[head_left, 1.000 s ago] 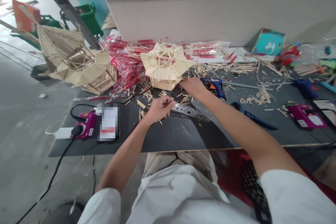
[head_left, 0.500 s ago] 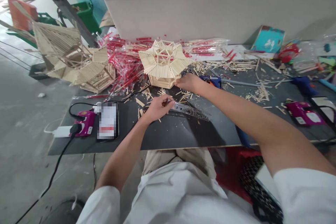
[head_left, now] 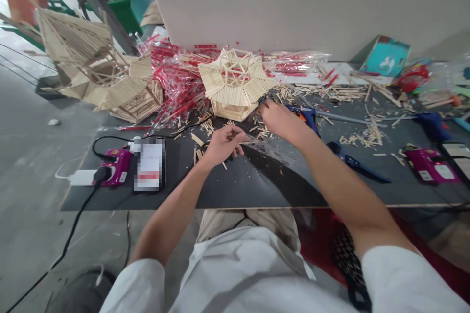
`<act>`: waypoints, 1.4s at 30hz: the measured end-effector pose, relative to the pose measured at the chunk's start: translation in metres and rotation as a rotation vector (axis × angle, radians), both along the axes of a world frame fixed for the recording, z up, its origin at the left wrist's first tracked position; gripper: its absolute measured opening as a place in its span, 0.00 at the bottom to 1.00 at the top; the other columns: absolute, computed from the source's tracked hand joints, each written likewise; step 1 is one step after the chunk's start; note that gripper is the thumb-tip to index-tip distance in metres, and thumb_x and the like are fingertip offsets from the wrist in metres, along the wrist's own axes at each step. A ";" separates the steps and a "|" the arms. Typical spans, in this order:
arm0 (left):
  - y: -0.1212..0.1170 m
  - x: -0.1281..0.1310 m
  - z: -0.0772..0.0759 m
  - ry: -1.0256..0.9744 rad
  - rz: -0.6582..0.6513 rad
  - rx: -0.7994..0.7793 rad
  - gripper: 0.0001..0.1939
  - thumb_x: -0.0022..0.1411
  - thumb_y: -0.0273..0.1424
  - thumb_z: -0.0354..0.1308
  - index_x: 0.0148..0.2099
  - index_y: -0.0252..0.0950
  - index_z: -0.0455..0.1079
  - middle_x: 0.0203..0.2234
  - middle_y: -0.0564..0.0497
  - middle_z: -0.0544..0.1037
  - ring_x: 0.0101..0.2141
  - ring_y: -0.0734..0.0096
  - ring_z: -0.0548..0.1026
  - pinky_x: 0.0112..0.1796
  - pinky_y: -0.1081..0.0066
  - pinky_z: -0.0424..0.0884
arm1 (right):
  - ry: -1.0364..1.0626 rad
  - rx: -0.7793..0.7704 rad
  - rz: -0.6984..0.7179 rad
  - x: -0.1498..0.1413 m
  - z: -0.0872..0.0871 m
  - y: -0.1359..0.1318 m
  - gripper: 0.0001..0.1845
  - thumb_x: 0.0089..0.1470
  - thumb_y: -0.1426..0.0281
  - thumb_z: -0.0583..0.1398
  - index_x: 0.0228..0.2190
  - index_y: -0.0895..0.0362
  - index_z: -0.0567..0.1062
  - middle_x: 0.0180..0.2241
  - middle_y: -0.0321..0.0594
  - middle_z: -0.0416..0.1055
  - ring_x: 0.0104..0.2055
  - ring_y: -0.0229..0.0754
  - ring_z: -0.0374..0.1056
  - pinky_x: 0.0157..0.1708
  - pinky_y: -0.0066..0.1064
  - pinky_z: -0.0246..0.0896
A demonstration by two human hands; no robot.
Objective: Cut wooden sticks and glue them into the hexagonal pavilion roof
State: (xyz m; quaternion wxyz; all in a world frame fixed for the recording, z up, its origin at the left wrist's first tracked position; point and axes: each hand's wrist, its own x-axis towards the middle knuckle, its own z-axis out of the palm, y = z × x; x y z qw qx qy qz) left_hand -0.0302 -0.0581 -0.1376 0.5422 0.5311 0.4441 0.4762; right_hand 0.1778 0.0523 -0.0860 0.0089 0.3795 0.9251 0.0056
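Observation:
My left hand rests on the dark table, fingers curled in a pinch on a short wooden stick, beside a clear ruler. My right hand reaches forward with closed fingers just right of a small pavilion model built from wooden sticks; what it pinches is too small to make out. Loose stick pieces lie scattered under and between both hands.
A larger stick roof model sits at the far left. Red-and-clear wrappers pile behind. A phone and magenta device with cables lie left. Blue glue guns, a blue cutter, another magenta device lie right.
My right hand drew back slightly from the pavilion's base toward the right. My left hand stayed by the ruler. The camera shifted a little.

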 end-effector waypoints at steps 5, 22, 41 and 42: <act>0.000 -0.001 0.000 -0.005 0.005 -0.005 0.20 0.65 0.47 0.66 0.43 0.34 0.71 0.32 0.49 0.82 0.22 0.74 0.81 0.19 0.78 0.73 | 0.233 -0.033 -0.186 0.020 0.002 -0.008 0.19 0.63 0.79 0.54 0.52 0.63 0.77 0.47 0.58 0.77 0.45 0.55 0.75 0.44 0.43 0.67; -0.002 0.007 0.009 0.007 0.072 -0.044 0.14 0.68 0.41 0.64 0.44 0.34 0.74 0.32 0.48 0.82 0.26 0.68 0.84 0.21 0.75 0.79 | 1.239 -0.498 -0.247 -0.026 -0.028 -0.079 0.09 0.59 0.61 0.68 0.35 0.54 0.82 0.32 0.37 0.79 0.32 0.40 0.72 0.35 0.35 0.66; -0.008 0.012 0.011 -0.039 0.138 -0.014 0.26 0.63 0.52 0.67 0.45 0.32 0.76 0.33 0.46 0.84 0.26 0.67 0.85 0.21 0.77 0.78 | 1.172 -0.301 -0.205 -0.020 -0.024 -0.080 0.07 0.60 0.62 0.69 0.34 0.51 0.82 0.32 0.36 0.79 0.33 0.40 0.72 0.36 0.36 0.67; -0.008 0.011 0.010 -0.042 0.137 -0.012 0.26 0.64 0.53 0.67 0.45 0.32 0.76 0.33 0.46 0.84 0.27 0.67 0.85 0.21 0.77 0.78 | 1.178 -0.289 -0.195 -0.020 -0.024 -0.080 0.06 0.59 0.63 0.69 0.33 0.51 0.82 0.32 0.36 0.79 0.32 0.40 0.72 0.36 0.35 0.67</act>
